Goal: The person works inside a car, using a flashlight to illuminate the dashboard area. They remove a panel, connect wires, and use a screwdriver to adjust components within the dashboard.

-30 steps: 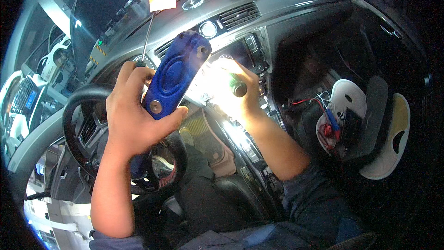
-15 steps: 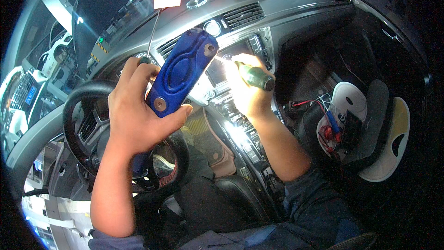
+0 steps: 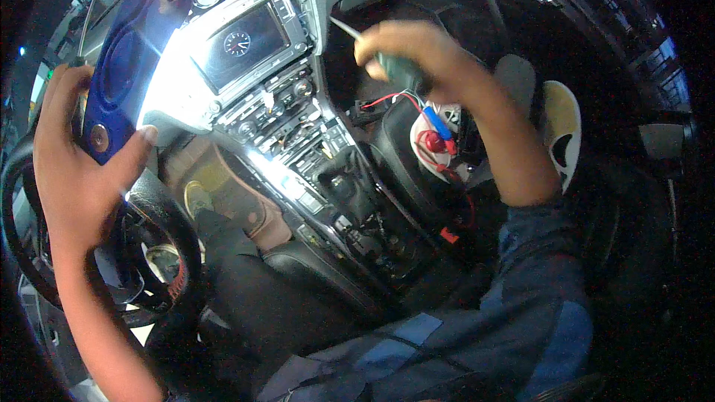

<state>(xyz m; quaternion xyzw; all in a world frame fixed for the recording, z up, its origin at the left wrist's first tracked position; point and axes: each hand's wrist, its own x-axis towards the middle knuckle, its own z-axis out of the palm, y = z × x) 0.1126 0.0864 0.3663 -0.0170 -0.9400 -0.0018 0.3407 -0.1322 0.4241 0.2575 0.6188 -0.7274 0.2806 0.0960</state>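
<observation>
My left hand [image 3: 82, 156] is closed around a blue work light [image 3: 130, 59], a long flat body with rounded ends, held above the steering wheel. Its bright beam falls on the dashboard beside the centre screen [image 3: 242, 45]. My right hand [image 3: 421, 56], smeared by motion, grips the green handle of a screwdriver [image 3: 402, 71]. The screwdriver's thin shaft points up and left, apart from the dashboard, in front of the dark passenger side. Below the screen lies the opened centre console [image 3: 287, 134], with its inner parts and wiring showing.
The steering wheel [image 3: 197, 246] is at the left, under my left forearm. A white rounded pad [image 3: 424, 145] on the passenger seat carries red and blue clips with wires. Another pale panel [image 3: 562, 130] lies farther right. A gear lever [image 3: 342, 179] rises between the seats.
My right hand has carried the screwdriver away from the work light and dashboard, toward the passenger side. The whole view has swung right, so the work light now appears at the left edge.
</observation>
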